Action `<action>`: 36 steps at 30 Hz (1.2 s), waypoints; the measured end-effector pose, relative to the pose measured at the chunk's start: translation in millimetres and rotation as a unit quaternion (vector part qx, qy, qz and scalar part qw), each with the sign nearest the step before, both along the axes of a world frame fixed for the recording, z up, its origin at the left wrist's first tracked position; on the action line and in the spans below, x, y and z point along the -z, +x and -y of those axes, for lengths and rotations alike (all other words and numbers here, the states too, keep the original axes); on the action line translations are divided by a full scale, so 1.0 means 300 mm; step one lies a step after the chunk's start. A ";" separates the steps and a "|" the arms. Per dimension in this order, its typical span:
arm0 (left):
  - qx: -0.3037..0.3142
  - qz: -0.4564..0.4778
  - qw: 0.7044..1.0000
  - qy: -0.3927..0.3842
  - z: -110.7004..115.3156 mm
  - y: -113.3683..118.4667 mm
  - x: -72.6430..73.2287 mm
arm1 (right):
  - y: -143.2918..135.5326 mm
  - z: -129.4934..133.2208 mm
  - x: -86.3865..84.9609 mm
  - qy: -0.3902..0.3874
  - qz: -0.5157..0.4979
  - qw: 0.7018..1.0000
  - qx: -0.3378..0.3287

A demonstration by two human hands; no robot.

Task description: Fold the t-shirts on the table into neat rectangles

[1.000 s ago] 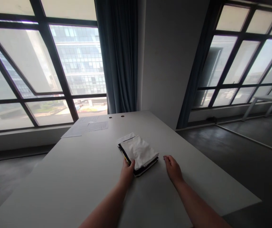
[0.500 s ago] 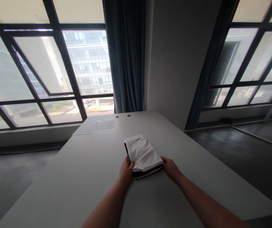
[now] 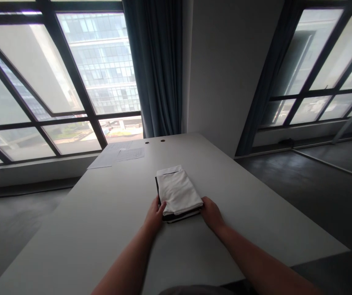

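Observation:
A folded white garment with black parts [image 3: 180, 191] lies on the white table [image 3: 108, 229], its black layer showing along the left side and the near edge. My left hand [image 3: 155, 214] grips its near left corner, thumb on top and the other fingers partly hidden at the side. At the near right corner, my right hand [image 3: 212, 213] holds the edge, with most of its fingertips hidden by the cloth. What kind of garment it is, I cannot tell.
Sheets of paper [image 3: 131, 154] lie at the table's far left, near two round holes [image 3: 162, 141] in the top. Behind the table hang a blue curtain [image 3: 157, 73] and a grey wall [image 3: 221, 78]. Windows stand left and right.
The camera view has tilted down and shifted slightly. The garment's top looks flatter and smoother than before, and both hands still hold its near corners.

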State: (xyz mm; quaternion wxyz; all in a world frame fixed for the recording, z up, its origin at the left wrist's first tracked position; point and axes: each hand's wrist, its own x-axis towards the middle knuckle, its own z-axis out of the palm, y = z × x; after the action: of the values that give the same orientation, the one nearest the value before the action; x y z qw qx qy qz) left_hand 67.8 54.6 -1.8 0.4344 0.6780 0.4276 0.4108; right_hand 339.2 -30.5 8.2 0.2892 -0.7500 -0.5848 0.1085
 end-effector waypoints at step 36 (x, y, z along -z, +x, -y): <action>0.001 -0.062 0.997 0.041 -0.023 -0.027 0.100 | 0.411 0.693 0.209 0.233 0.317 0.919 -0.012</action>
State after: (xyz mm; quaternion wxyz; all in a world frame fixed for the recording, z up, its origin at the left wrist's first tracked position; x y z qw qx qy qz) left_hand 59.7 61.5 -31.7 0.3788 0.7200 0.4359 0.3848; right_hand 462.4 -238.4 -54.6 0.2543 -0.6491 -0.6638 -0.2707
